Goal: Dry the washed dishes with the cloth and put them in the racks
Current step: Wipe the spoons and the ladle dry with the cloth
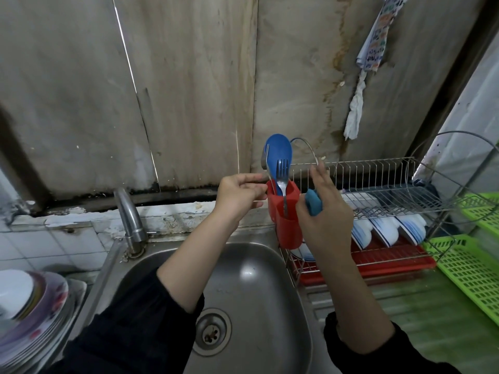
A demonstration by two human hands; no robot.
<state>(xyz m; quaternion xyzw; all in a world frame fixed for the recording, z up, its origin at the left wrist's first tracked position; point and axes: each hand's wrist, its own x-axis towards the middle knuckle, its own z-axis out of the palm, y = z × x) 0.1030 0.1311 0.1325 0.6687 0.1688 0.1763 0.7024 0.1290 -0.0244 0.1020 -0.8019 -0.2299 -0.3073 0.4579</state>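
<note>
Just at the left rim of the red cutlery holder, our left hand has its fingers curled and pinches what looks like the shaft of a metal spoon, which stands bowl up in the holder. A fork and a blue paddle stand upright beside it. The holder hangs on the left end of the wire dish rack, over the right rim of the sink.

Our right hand is just right of the holder. It grips the folded blue cloth between thumb and palm, with the other fingers stretched upward.

White bowls lean on edge in the rack's lower tier, above a red drip tray. Green baskets sit past the rack's right end. A tap rises at the sink's back left corner, and a stack of plates stands beyond its left rim.
</note>
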